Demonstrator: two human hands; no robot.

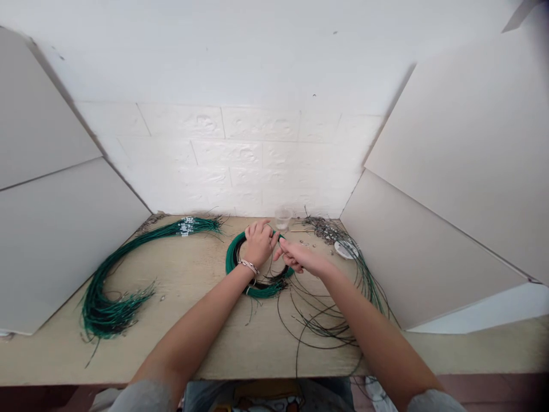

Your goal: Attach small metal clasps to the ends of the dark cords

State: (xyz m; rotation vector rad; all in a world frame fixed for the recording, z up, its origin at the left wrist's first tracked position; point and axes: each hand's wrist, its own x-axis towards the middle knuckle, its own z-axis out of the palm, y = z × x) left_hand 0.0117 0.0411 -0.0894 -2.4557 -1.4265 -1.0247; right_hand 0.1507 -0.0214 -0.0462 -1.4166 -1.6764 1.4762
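here, 2 hands [259, 245] [302, 257] at 1 green coil [232, 257] near 1 clear cup [283, 218]

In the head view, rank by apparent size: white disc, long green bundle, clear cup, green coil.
1. Long green bundle
2. Green coil
3. Clear cup and white disc: too alike to rank.

1 head view, forward and down

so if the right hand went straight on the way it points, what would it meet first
Most likely the left hand, which lies over the green coil just beyond the right hand; depth is unclear there, so the coil itself might come first.
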